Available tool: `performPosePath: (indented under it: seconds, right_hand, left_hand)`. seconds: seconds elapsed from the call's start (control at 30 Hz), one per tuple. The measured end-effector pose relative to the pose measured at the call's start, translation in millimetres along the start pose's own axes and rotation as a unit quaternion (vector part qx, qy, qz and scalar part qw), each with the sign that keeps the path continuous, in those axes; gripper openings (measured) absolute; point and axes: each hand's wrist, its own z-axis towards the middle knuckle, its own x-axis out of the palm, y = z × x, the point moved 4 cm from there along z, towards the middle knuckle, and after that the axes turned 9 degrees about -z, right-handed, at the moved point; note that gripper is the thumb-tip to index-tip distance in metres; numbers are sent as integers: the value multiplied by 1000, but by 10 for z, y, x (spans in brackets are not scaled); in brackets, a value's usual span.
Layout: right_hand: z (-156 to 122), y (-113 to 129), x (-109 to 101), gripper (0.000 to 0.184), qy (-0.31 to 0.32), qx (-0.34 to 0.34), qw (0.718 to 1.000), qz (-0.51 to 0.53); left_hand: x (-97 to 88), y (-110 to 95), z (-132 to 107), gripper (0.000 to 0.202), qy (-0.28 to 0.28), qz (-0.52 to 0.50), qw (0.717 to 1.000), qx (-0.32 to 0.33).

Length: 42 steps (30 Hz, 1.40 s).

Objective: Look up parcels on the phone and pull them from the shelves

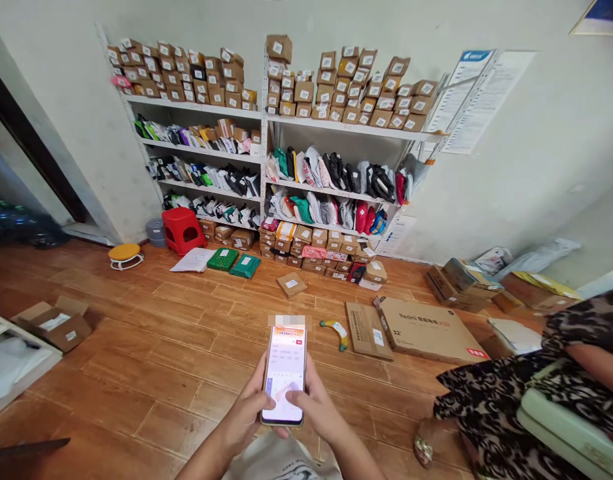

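A lit smartphone (285, 367) stands upright between both my hands at the bottom middle of the head view. My left hand (250, 403) is closed around its left side, thumb on the lower screen. Gripping the right edge, my right hand (312, 400) also lays its thumb on the lower part of the screen. A search page with an on-screen keyboard seems to be showing, but the text is too small to read. Some fingers are hidden behind the phone.
Metal shelves (346, 128) full of parcels line the wall. A red stool (182, 230), green parcels (222, 259) and a large flat Redmi box (429, 329) are on the wooden floor. A person in a patterned dress (506, 407) with a pale green bag (569, 430) is close on the right.
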Motion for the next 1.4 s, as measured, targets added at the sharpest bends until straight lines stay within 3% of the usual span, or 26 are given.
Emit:
performPosePath:
  seconds: [0.13, 0.27, 0.5, 0.73, 0.87, 1.0, 1.13, 1.27, 1.4]
  right_hand:
    - [68, -57, -16, 43, -85, 23, 996, 26]
    - [116, -80, -39, 50, -180, 31, 983, 5]
    - [-17, -165, 7, 49, -208, -26, 978, -25]
    - [-255, -253, 5, 43, -197, -149, 953, -174]
    - [-354, -228, -53, 51, -206, -234, 918, -244]
    - [-427, -159, -93, 50, -187, -316, 836, -408]
    - [-457, -140, -146, 50, -201, -339, 770, -501]
    - [-460, -114, -143, 49, -207, -345, 743, -535]
    - [-440, -53, -107, 50, -183, -338, 739, -553]
  left_hand:
    - [-49, 34, -59, 104, 4, 7, 1000, -12]
    - [-71, 94, -107, 104, 30, -22, 999, -12]
    - [-112, 148, -144, 102, 38, -27, 999, -10]
    - [-82, 172, -178, 99, 42, -33, 999, -3]
    - [-74, 182, -180, 100, 38, -37, 999, 4]
    - [-21, 155, -186, 102, 41, -41, 998, 2]
    - [8, 150, -186, 101, 48, -39, 998, 4]
    - [-22, 181, -161, 100, 39, -32, 999, 3]
    - [-14, 192, -129, 101, 42, -32, 999, 1]
